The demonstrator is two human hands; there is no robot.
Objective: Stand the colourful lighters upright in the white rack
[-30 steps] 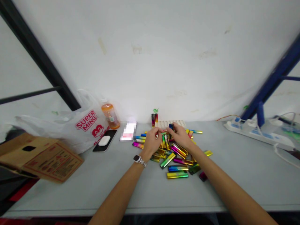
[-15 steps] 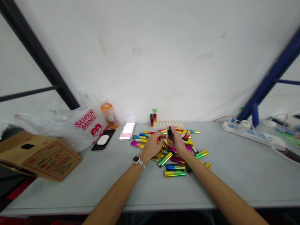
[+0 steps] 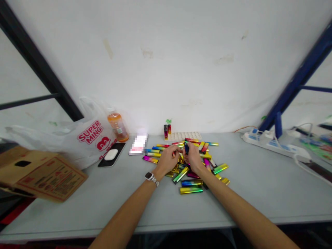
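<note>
Several shiny multicoloured lighter-like pieces [image 3: 191,190] lie in a loose pile on the grey table [image 3: 109,204]. Over the pile's left half is my left hand [image 3: 168,159], its fingers curled together; what they hold, if anything, is too small to tell. My right hand [image 3: 192,157], close beside it, is closed around a dark lighter [image 3: 186,148] that points upward. Behind the hands, a white studded tray [image 3: 185,136] lies near the wall. Two lighters [image 3: 166,132] stand upright at its left end, with a small green thing above them.
On the left are an open cardboard box [image 3: 52,178], a white plastic bag [image 3: 70,138], an orange bottle [image 3: 118,127] and a black phone with a white case on it [image 3: 111,155]. A blurred bright device [image 3: 138,144] lies nearby. A power strip [image 3: 277,145] is at the right.
The view has shifted slightly, so everything sits a little further left. My right hand has turned a little around the dark lighter, and my left fingers reach slightly closer to it.
</note>
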